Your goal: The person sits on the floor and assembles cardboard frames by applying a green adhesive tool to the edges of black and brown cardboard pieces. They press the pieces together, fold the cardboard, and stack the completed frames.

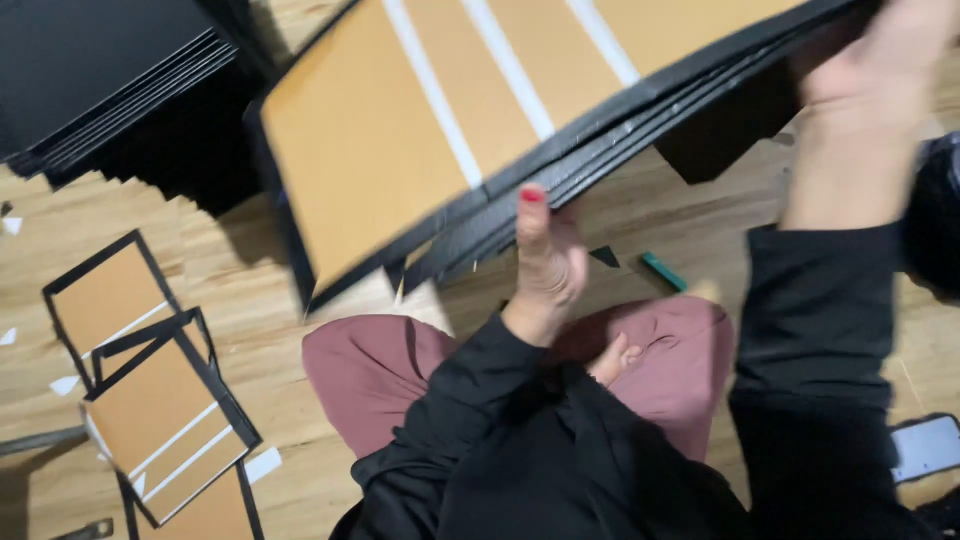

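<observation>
black-edged tan boards with white stripes [420, 130], stacked and tilted, gripped by left hand [545, 265] underneath and right hand [860, 70] at their far edge.

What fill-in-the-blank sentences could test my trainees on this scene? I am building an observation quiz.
1. The left hand presses its thumb against the edge of a stack of ____-faced boards with black borders.
2. The right hand grips the stack's far ____ end.
3. The boards' faces carry ____ strips.
4. A small ____ object lies on the wooden floor.

Missing words: tan; right; white; green
</observation>
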